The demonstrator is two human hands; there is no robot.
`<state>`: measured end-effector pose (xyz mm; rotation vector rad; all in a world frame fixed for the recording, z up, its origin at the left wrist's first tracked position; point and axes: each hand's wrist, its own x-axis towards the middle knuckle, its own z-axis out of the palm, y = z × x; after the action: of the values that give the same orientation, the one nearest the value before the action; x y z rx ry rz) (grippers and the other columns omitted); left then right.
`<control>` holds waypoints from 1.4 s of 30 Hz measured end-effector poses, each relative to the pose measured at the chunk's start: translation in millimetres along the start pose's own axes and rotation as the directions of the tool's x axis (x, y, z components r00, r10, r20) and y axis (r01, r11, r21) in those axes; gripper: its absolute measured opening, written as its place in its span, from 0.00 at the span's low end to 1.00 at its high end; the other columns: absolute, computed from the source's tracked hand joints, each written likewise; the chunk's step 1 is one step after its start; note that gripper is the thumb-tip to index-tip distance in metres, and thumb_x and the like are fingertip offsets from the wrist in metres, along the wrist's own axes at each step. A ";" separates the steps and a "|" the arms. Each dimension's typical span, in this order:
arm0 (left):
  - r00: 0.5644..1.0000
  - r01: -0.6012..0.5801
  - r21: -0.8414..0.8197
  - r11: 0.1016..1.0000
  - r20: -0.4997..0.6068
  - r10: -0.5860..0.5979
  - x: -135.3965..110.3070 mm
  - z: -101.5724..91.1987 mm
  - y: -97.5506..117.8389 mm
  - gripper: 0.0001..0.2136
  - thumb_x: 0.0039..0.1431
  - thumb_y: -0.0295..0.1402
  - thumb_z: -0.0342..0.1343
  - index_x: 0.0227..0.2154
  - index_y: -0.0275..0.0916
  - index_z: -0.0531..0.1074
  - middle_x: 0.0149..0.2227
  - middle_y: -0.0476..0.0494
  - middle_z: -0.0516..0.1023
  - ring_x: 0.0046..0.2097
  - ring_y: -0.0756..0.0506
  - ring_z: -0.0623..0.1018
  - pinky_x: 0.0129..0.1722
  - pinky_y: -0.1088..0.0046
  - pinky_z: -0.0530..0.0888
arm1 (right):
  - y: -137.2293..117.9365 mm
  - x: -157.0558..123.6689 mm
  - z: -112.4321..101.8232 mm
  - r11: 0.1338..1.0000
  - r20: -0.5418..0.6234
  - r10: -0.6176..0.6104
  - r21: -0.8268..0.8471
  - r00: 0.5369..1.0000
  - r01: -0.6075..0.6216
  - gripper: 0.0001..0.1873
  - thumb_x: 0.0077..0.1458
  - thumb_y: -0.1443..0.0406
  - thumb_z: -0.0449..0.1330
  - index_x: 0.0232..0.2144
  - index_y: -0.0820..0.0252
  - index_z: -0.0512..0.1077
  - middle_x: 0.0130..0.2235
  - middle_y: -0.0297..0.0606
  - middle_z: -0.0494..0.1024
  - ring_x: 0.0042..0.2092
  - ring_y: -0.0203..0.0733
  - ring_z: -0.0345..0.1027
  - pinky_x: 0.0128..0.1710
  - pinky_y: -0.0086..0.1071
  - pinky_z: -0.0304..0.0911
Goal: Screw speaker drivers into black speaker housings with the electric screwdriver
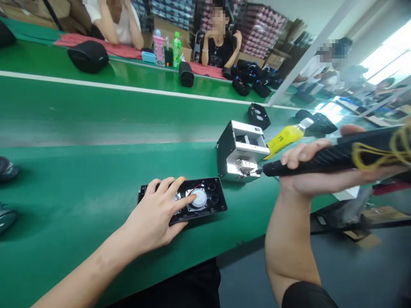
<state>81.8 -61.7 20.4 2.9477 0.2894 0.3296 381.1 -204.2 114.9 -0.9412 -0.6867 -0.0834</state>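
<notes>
My left hand (160,209) grips a black speaker panel (216,201) lying on the green bench. Thumb at its near edge, fingers over the top, the hand covers its left half. A round silver speaker driver (199,197) with a red wire shows beside my index finger. My right hand (305,164) is closed around a black electric screwdriver (317,160), held nearly level with its tip pointing left. That tip is at the front of a silver and black screw feeder (247,149); whether a screw sits on it I cannot tell.
A yellow drink bottle (285,139) leans behind the feeder, near a black speaker housing (258,115). Yellow cord loops (369,156) hang on the screwdriver. Across the bench sit two people, with several black speakers (253,77) and a green bottle (176,49) by them.
</notes>
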 end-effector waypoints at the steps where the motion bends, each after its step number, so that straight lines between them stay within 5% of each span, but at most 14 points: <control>1: 1.000 -0.002 -0.002 1.000 -0.010 0.002 -0.7 1.0 -0.6 0.23 0.66 0.41 0.64 0.64 0.52 0.78 0.71 0.28 0.68 0.65 0.24 0.72 0.61 0.36 0.70 | 3.7 6.8 1.0 0.994 -0.002 -0.106 -0.009 0.994 0.106 0.39 0.61 0.28 0.49 0.26 0.53 0.69 0.19 0.26 0.58 0.15 0.31 0.53 0.14 0.26 0.52; 3: 1.000 -0.009 -0.004 1.000 -0.022 0.009 -2.1 2.5 -1.5 0.23 0.66 0.41 0.64 0.64 0.52 0.78 0.71 0.29 0.68 0.65 0.24 0.72 0.61 0.36 0.70 | 13.6 13.6 5.2 0.979 0.017 -0.201 -0.032 0.979 0.201 0.37 0.61 0.28 0.52 0.28 0.52 0.70 0.19 0.26 0.62 0.15 0.33 0.54 0.13 0.26 0.51; 9: 1.000 -0.005 -0.003 1.000 -0.021 0.005 -2.7 2.0 -2.1 0.23 0.66 0.42 0.64 0.64 0.53 0.78 0.70 0.29 0.69 0.65 0.24 0.72 0.61 0.36 0.70 | 32.4 9.0 12.9 0.995 0.031 -0.097 -0.029 0.995 0.097 0.37 0.59 0.26 0.52 0.33 0.50 0.74 0.17 0.26 0.62 0.14 0.35 0.51 0.11 0.27 0.48; 22: 1.000 -0.010 -0.030 1.000 -0.013 0.010 -2.6 3.0 -3.5 0.24 0.66 0.41 0.63 0.64 0.53 0.77 0.71 0.29 0.68 0.66 0.24 0.71 0.61 0.35 0.69 | 35.0 12.8 1.3 0.997 0.008 -0.058 -0.047 0.998 0.058 0.40 0.58 0.24 0.49 0.26 0.52 0.68 0.17 0.26 0.61 0.14 0.33 0.51 0.11 0.27 0.50; 42: 1.000 0.004 -0.015 1.000 0.018 -0.004 1.1 0.4 -1.8 0.25 0.64 0.42 0.66 0.64 0.53 0.77 0.71 0.29 0.68 0.66 0.24 0.72 0.62 0.35 0.69 | 29.0 10.1 -1.4 0.999 0.082 -0.016 -0.047 0.996 0.020 0.41 0.56 0.25 0.53 0.36 0.53 0.75 0.16 0.24 0.63 0.13 0.34 0.50 0.10 0.27 0.48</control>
<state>82.7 -59.8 19.9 2.9330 0.2890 0.3030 400.1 -185.6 99.4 -0.9888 -0.7718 -0.0779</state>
